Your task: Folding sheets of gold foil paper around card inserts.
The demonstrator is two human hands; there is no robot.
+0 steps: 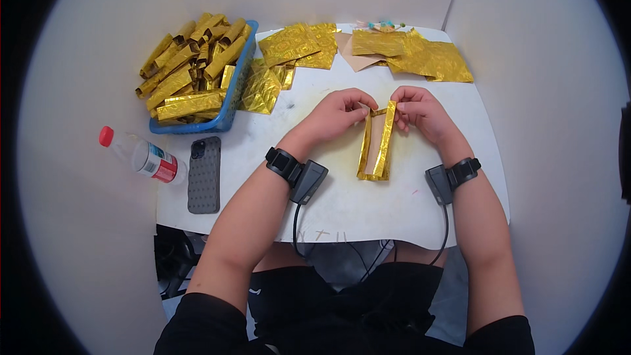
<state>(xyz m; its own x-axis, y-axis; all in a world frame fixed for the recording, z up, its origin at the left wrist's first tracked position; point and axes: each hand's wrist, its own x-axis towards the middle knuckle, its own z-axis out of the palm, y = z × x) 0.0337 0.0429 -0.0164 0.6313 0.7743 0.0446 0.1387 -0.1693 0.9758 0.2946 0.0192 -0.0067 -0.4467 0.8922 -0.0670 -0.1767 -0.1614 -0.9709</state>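
A strip of gold foil paper [377, 148] with a plain tan inner face is held over the white table, its long edges folded up into a shallow trough. My left hand [338, 113] pinches its far left corner between thumb and fingers. At the far right corner, my right hand [422, 113] grips the upturned edge with thumb and fingertips. The paper's near end hangs free between my forearms, close to the tabletop.
Left of my hands, a blue basket [229, 113] is heaped with folded gold paper tubes [186, 69]. Gold sheets [309, 44] lie along the back, more gold sheets [427, 59] at the back right. A dark phone [204, 175] and a clear red-capped bottle [141, 154] sit at left.
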